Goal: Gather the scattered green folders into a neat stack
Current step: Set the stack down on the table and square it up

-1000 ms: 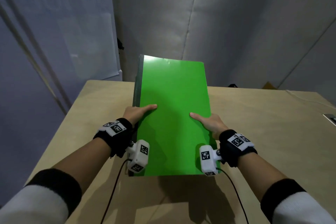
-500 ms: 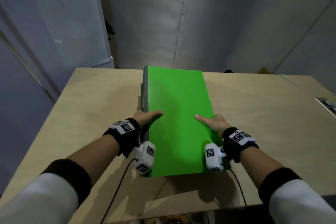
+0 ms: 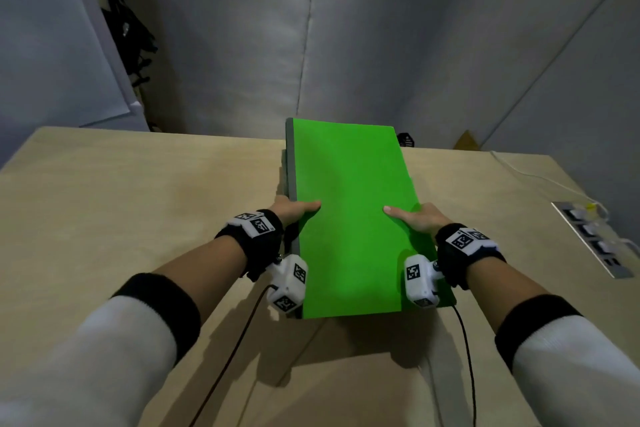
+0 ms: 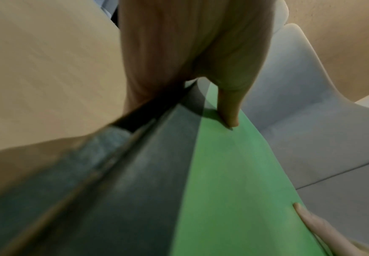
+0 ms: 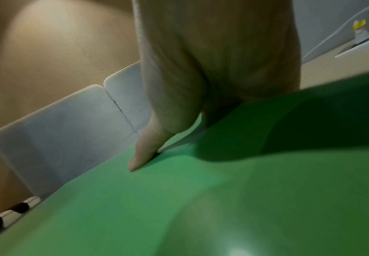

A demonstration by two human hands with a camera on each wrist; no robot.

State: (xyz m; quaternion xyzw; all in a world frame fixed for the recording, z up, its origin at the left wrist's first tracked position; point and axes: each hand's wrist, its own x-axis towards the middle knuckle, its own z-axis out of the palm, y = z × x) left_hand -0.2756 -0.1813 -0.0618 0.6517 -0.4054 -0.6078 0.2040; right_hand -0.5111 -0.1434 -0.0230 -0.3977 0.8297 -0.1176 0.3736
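Note:
A stack of green folders (image 3: 349, 218) with a grey spine edge on its left is held lengthwise over the wooden table (image 3: 138, 201), its near end casting a shadow below. My left hand (image 3: 298, 210) grips the stack's left side, and my right hand (image 3: 412, 218) grips the right side. Each thumb lies flat on the top cover while the other fingers are hidden underneath. In the left wrist view the left thumb (image 4: 229, 110) presses the green cover (image 4: 234, 173). The right wrist view shows the right thumb (image 5: 144, 152) on the cover (image 5: 201, 199).
A white power strip (image 3: 595, 239) lies near the table's right edge, with a white cable (image 3: 540, 177) running back from it. Grey fabric walls close in behind the table. A small dark object (image 3: 406, 139) sits past the far edge.
The stack has come down and levelled out toward the table, still held by both hands in the same grip. The head view has shifted to show more of the table.

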